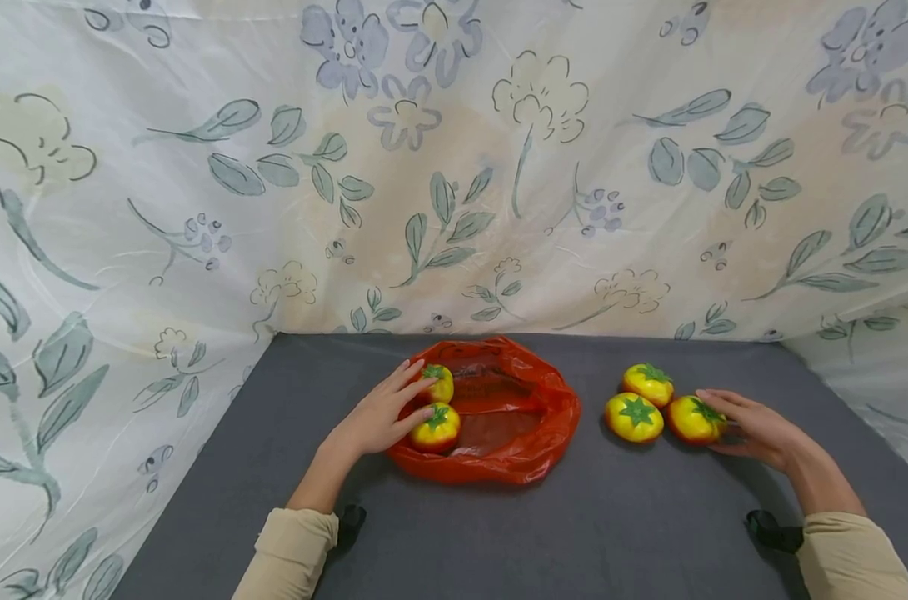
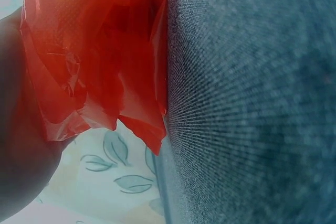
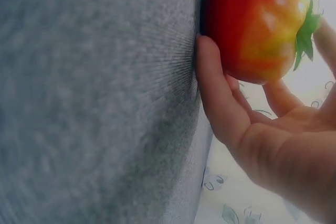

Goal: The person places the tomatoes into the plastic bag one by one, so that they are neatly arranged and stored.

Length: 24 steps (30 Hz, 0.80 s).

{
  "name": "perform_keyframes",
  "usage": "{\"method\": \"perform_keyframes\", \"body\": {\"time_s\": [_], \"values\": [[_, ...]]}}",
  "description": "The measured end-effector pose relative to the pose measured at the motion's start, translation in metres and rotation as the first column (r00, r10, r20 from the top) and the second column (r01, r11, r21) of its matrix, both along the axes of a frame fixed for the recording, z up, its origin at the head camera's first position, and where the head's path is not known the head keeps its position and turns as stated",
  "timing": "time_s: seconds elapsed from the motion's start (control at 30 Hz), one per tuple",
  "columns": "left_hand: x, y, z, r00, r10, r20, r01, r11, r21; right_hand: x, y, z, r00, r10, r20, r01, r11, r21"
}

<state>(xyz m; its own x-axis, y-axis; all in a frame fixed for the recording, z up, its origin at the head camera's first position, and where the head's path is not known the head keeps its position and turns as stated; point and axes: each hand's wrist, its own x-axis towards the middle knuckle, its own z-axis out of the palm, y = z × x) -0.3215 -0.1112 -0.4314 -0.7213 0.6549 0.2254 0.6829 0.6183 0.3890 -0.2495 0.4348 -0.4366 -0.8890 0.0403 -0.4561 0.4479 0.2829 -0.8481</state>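
Note:
Red-and-yellow tomatoes with green star-shaped tops lie in two groups. My left hand (image 1: 379, 417) rests over the left rim of a red plastic bag (image 1: 547, 417), fingers extended and thumb spread. Beneath those fingers sit a far tomato (image 1: 442, 383) and a near tomato (image 1: 436, 433) inside the bag. In the left wrist view the bag's crinkled side (image 2: 100, 51) covers most of that hand. On the right, my right hand (image 1: 757, 429) holds a tomato (image 3: 257, 24) between thumb and fingers, close to the table. Two more tomatoes, one far (image 1: 647, 379) and one near (image 1: 632, 423), lie just left of it.
A dark grey cloth (image 1: 499, 542) covers the table. Floral fabric (image 1: 454, 208) hangs behind the table's back edge and along both sides. The bag's mouth gapes upward. Black straps (image 1: 772, 532) show at both wrists, below tan sleeves.

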Motion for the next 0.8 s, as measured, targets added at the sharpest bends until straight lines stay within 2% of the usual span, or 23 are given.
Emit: {"method": "perform_keyframes", "body": {"time_s": [0.5, 0.8], "values": [[0.0008, -0.0003, 0.0006, 1.0, 0.005, 0.006, -0.005, 1.0, 0.0, 0.0043, -0.0012, -0.0046, 0.994, 0.093, -0.048, -0.094, 0.995, -0.016], [0.001, 0.0001, 0.002, 1.0, 0.012, 0.012, -0.011, 1.0, -0.007, 0.0044, -0.0018, -0.004, 0.994, 0.094, -0.047, -0.094, 0.996, 0.011]]}}
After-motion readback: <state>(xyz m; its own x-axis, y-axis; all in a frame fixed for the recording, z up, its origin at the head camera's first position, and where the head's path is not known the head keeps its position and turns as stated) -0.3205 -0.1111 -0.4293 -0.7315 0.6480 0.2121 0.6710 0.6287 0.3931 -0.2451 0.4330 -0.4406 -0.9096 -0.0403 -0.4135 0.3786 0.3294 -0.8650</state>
